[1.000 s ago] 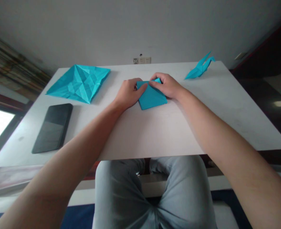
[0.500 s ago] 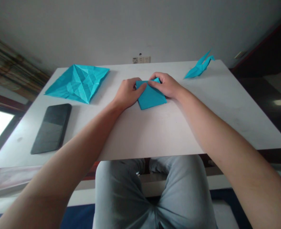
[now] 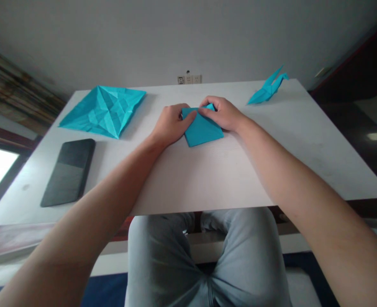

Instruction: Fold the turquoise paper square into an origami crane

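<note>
One folded paper (image 3: pixel 204 131) is over the middle of the table (image 3: pixel 204 183). The left hand (image 3: pixel 172 123) pinches its far left corner, thumb on top; the right hand (image 3: pixel 224 113) pinches its far edge, thumb on top too, the thumb tips close together. Fingers underneath are hidden, so I cannot tell how they lie. Leftward are a creased sheet (image 3: pixel 106 111) and, nearer, a phone (image 3: pixel 68 172); a crane (image 3: pixel 267 91) stands at right, near the table's far edge.
</note>
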Motion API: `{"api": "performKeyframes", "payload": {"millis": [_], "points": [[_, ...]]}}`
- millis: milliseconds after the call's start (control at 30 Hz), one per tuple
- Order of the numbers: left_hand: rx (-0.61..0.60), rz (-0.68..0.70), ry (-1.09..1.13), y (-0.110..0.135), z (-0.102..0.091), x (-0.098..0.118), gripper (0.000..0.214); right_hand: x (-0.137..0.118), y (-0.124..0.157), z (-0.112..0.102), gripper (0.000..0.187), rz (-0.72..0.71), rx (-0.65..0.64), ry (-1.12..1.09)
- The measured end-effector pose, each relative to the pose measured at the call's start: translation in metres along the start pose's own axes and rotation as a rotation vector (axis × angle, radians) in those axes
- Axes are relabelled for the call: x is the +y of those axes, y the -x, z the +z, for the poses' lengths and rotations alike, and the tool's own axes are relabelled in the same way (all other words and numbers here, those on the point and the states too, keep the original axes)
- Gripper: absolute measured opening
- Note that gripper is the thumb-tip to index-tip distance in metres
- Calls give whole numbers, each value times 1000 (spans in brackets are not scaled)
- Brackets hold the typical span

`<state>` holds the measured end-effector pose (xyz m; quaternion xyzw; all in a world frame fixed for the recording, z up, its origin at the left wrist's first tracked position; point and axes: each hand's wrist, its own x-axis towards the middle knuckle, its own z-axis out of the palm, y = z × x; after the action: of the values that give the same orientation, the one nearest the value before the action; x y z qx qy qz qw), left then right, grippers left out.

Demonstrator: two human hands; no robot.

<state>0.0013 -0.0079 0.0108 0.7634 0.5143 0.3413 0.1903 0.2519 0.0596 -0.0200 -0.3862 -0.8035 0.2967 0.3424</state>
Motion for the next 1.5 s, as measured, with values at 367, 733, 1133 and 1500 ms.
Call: {"api": "performKeyframes", "payload": {"millis": [367, 733, 1133, 1500], "points": [[0, -14, 14, 1, 0, 1, 35, -1, 1, 1, 39, 22, -6, -37], [-8, -28, 4, 1, -1, 3, 37, -2, 0, 0, 43, 23, 8, -45], [3, -11, 11, -1, 0, -2, 34, 4, -4, 1, 60, 37, 56, -158], [9, -8, 32, -1, 1, -4, 35, -5, 1, -5, 71, 71, 60, -195]]}}
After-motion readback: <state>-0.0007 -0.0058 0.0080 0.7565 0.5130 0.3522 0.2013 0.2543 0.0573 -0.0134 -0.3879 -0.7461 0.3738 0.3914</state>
